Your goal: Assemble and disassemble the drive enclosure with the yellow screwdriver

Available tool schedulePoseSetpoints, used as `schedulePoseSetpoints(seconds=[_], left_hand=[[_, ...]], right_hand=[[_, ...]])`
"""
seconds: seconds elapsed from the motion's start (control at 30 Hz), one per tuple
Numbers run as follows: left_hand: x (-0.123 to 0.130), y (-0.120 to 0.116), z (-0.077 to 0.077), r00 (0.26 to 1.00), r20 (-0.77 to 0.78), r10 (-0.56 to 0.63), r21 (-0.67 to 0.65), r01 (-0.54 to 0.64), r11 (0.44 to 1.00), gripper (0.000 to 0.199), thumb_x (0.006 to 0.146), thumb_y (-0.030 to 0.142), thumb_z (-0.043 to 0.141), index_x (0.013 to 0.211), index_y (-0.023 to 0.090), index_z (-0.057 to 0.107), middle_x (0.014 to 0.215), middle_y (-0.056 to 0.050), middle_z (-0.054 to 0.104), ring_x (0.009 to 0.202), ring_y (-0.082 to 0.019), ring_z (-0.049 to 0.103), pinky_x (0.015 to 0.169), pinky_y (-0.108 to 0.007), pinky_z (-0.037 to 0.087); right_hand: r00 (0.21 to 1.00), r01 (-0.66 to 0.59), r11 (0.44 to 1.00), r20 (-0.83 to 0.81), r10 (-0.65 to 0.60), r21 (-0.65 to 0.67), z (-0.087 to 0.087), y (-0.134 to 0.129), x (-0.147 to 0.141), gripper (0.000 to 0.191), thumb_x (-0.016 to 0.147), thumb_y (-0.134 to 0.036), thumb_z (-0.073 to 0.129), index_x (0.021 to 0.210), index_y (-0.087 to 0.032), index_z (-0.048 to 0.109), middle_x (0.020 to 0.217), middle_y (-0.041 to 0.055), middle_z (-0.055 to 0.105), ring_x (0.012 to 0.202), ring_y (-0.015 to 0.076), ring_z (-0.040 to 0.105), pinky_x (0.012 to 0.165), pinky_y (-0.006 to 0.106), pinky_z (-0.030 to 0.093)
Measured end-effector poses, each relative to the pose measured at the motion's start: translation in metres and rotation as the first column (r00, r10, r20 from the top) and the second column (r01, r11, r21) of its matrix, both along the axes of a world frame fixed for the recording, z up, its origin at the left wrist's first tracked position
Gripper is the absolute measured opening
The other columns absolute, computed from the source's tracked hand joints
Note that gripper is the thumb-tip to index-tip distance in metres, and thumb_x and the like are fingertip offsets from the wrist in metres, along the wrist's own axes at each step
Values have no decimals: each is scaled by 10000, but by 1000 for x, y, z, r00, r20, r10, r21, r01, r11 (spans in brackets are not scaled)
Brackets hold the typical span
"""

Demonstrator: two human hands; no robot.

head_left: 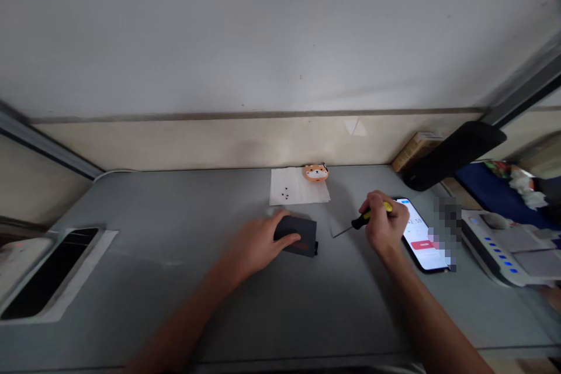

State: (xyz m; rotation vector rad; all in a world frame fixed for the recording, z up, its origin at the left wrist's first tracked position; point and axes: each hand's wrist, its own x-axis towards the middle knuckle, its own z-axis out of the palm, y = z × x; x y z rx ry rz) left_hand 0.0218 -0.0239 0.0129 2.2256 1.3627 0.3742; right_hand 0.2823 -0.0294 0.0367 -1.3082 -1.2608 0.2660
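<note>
Yellow-handled screwdriver [367,217] is clamped in the fingers [380,209] of the right hand [385,223], its tip held clear of the black box [301,236], over which the left hand [258,243] is laid, fingers together. Three small screws [286,193] are seen on a white paper sheet [302,191] on the grey surface [175,204], beside an orange animal figure [315,173]; a lit phone [423,239] is placed rightward, below a beige wall [219,146].

Gap between black box [304,239] and smartphone [421,242] narrow, right hand [384,222] and screwdriver [360,220] filling it.
</note>
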Motion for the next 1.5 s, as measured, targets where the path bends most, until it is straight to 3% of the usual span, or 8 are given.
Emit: schedulePoseSetpoints(seconds=[0.13, 0.47, 0.67, 0.73, 0.9, 1.0, 1.27, 1.5], left_hand=[[-16, 3, 12, 972, 153, -180, -217, 211, 953, 583, 824, 375, 785, 1367, 357, 574, 1002, 13, 764, 793, -235, 730, 628, -296, 534], [-6, 7, -9, 977, -59, -203, 128, 209, 969, 675, 805, 470, 822, 1387, 268, 547, 1371, -101, 581, 1253, -319, 589, 1072, -438, 501], [-3, 9, -16, 979, -98, -180, 138, 193, 972, 720, 823, 577, 787, 1414, 254, 534, 1372, -111, 581, 1228, -328, 588, 1049, -451, 512], [-1, 8, -16, 981, -104, -162, 133, 175, 975, 740, 810, 588, 794, 1419, 255, 535, 1371, -114, 574, 1217, -333, 591, 1039, -462, 519], [4, 4, -12, 985, -112, -135, 125, 148, 981, 712, 821, 603, 786, 1409, 276, 553, 1309, -108, 562, 1178, -330, 594, 1039, -499, 516], [2, 4, -11, 983, -100, -152, 93, 161, 983, 774, 800, 651, 791, 1438, 297, 532, 1269, -101, 543, 1156, -329, 586, 1025, -507, 521], [-5, 7, -7, 979, -70, -189, 30, 192, 981, 833, 830, 605, 786, 1543, 385, 414, 1241, -72, 521, 1129, -306, 582, 1013, -475, 518], [-9, 8, -6, 977, -86, -195, 16, 197, 980, 745, 874, 571, 748, 1529, 392, 442, 1239, -59, 511, 1128, -292, 575, 1007, -428, 513]], right_hand=[[984, -141, 990, 109, 138, 16, 1, -7, -10, 412, 867, -267, 455, 460, -227, 509, 411, -23, 479, 381, 108, 435, 405, 263, 296], [965, -174, 961, 230, 124, 214, -16, -18, -23, 479, 1014, -303, 431, 557, -220, 552, 480, -11, 509, 443, 119, 480, 454, 289, 338], [982, 36, 924, 158, -103, 381, -25, -16, -21, 450, 1052, -358, 423, 666, -226, 613, 567, 7, 605, 492, 139, 533, 485, 307, 391], [988, 3, 913, 142, -66, 408, -25, -18, -27, 436, 1056, -356, 422, 687, -227, 616, 576, 6, 616, 491, 142, 538, 485, 308, 403], [918, -384, 890, 205, 339, 247, -24, -25, -48, 300, 1035, -259, 473, 793, -222, 646, 642, -2, 663, 559, 132, 594, 518, 270, 461], [876, -466, 871, 221, 429, 155, -23, -24, -52, 270, 1012, -250, 514, 784, -219, 654, 639, 3, 661, 577, 135, 610, 532, 261, 485], [946, -323, 946, -24, 323, -34, -22, -14, -36, 470, 1033, -447, 450, 674, -203, 629, 574, -8, 570, 466, 117, 548, 406, 231, 431], [992, -124, 992, 14, 124, -3, -12, -3, -22, 603, 1012, -537, 423, 529, -210, 580, 477, 1, 543, 450, 121, 519, 443, 260, 389]])
